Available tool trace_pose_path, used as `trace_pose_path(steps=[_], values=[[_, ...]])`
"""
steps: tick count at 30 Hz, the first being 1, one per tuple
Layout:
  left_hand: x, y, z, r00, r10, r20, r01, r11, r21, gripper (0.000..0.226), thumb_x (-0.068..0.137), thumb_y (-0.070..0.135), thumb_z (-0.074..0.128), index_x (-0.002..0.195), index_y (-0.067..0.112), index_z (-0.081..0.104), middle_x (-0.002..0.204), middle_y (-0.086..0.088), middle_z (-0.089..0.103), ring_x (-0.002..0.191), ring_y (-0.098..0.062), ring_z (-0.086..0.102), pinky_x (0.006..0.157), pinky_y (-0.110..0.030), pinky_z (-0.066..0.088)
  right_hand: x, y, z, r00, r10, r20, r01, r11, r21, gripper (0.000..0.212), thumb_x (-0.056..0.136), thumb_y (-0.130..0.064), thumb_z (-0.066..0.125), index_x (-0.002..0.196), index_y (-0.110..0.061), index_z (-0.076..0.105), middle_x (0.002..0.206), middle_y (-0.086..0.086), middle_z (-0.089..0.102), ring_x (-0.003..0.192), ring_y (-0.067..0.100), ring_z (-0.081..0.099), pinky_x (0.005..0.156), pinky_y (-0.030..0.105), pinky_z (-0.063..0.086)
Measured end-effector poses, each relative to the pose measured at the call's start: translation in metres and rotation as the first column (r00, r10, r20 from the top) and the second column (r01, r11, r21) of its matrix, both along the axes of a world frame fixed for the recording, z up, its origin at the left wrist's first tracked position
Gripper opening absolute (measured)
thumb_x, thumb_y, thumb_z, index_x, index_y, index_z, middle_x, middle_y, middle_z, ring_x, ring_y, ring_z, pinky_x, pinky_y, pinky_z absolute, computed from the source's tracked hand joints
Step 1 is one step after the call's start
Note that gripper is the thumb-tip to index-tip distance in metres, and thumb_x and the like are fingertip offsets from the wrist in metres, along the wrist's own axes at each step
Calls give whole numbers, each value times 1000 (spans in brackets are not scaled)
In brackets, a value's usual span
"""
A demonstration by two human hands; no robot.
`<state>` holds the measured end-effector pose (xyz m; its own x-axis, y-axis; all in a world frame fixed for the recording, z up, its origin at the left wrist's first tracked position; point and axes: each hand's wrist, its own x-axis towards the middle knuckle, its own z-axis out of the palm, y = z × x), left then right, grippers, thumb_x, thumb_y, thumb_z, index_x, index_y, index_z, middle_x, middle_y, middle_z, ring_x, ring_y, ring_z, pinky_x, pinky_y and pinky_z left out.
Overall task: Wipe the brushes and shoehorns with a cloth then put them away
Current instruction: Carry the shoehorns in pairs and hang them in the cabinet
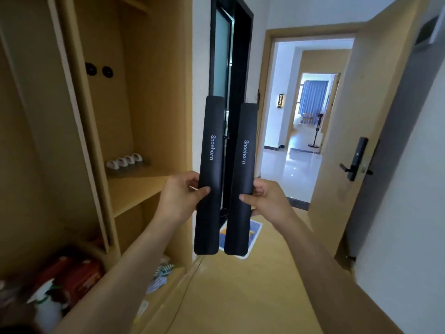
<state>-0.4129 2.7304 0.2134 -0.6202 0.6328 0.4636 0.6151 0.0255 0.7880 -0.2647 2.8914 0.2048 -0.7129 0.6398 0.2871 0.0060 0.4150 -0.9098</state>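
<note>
Currently two long flat black shoehorns are held upright, side by side. Left shoehorn (209, 174) is pinched by left hand (183, 196), right shoehorn (240, 182) by right hand (267, 201), probably for inspection.

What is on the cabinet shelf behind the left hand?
On the shelf behind the left hand, near the back, sits a row of small white items; what they are cannot be told. The hand and the left shoehorn cover the shelf's right end.

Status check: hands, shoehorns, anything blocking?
Left hand grips left shoehorn. Right hand grips right shoehorn. Both upright, side by side. No cloth seen; nothing blocking.
</note>
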Motion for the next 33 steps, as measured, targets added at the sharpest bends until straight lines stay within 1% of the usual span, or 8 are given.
trace_pose_path(steps=[3, 6, 11, 15, 19, 22, 27, 33], values=[[-26, 33, 0, 998, 56, 2, -56, 998, 3, 3, 87, 14, 71, 91, 14, 70, 85, -2, 71, 71, -12, 68, 59, -30, 60, -37, 43, -2, 998, 56, -10, -56, 998, -22, 25, 87, 2, 70, 101, -18, 71, 94, 9, 75, 90, 29, 74, 70, 47, 63], [-56, 63, -4, 996, 81, -31, -81, 997, 5, 2, 87, 16, 71, 89, 15, 70, 84, 0, 70, 69, -8, 66, 58, -28, 59, -69, 76, -6, 996, 86, -11, -86, 996, -11, 26, 86, 1, 71, 98, -22, 71, 93, 9, 76, 87, 28, 74, 70, 52, 62], [-126, 120, -21, 994, 99, -49, -98, 995, 22, 15, 87, 20, 72, 81, 33, 67, 81, 17, 69, 76, 4, 65, 61, -16, 53, -142, 134, -16, 992, 129, -9, -129, 992, 5, 27, 87, 1, 70, 97, -24, 72, 92, 7, 76, 85, 26, 74, 72, 50, 62], [-189, 170, -26, 993, 109, -35, -108, 993, 51, 16, 86, 21, 72, 82, 35, 67, 82, 15, 69, 78, 1, 65, 70, -32, 60, -206, 181, -15, 987, 162, -24, -162, 987, 3, 23, 89, 1, 69, 106, -14, 72, 94, 8, 76, 86, 23, 74, 70, 41, 63], [-259, 215, -12, 990, 138, 6, -138, 986, 94, 16, 86, 19, 73, 86, 34, 69, 85, 12, 71, 83, -9, 68, 74, -43, 61, -279, 225, 1, 978, 206, -32, -207, 978, -33, 27, 88, 6, 67, 100, -18, 73, 86, 3, 76, 79, 16, 75, 61, 31, 61], [-314, 236, -3, 986, 165, 4, -165, 982, 95, 8, 86, 20, 72, 92, 26, 71, 88, 11, 71, 86, -8, 68, 76, -40, 61, -340, 252, 8, 972, 230, -43, -230, 973, -5, 28, 88, 5, 69, 96, -22, 74, 90, 10, 76, 83, 24, 75, 67, 41, 63], [-383, 243, -2, 969, 249, 0, -248, 967, 60, 6, 88, 20, 69, 92, 26, 70, 90, 12, 70, 89, -5, 65, 81, -37, 58, -438, 274, 6, 947, 317, -53, -318, 948, -26, 24, 87, 2, 70, 105, -13, 75, 90, 2, 78, 80, 18, 75, 56, 28, 58], [-470, 221, -8, 894, 448, -28, -447, 894, 40, 6, 88, 23, 69, 88, 29, 69, 85, 15, 69, 81, 6, 63, 71, -19, 49, -565, 264, 7, 863, 502, -59, -504, 864, -21, 23, 88, -1, 71, 100, -20, 75, 94, -1, 78, 87, 17, 75, 63, 35, 61]])
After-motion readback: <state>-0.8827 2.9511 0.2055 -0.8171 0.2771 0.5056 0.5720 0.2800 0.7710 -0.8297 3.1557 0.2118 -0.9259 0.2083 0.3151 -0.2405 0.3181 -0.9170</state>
